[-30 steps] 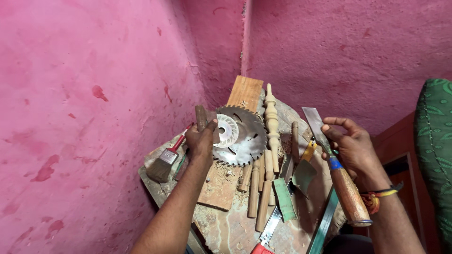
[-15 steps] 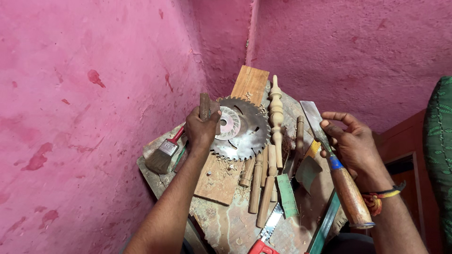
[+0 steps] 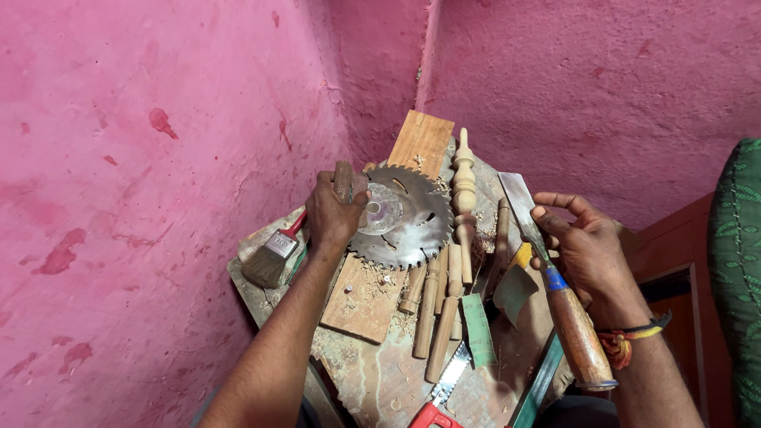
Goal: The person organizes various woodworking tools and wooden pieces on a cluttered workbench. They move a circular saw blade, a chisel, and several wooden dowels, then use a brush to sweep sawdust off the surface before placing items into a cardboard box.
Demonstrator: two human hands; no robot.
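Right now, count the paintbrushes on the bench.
1. The paintbrush lies at the bench's left edge by the pink wall, beside the left hand. Others may be hidden under the clutter.

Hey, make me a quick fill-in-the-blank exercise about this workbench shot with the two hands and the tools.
1. The right hand holds a chisel with a ____ handle.
2. The left hand grips a wooden piece beside the round, toothed ____.
3. The paintbrush lies next to the ____ wall.

Missing words: wooden; saw blade; pink
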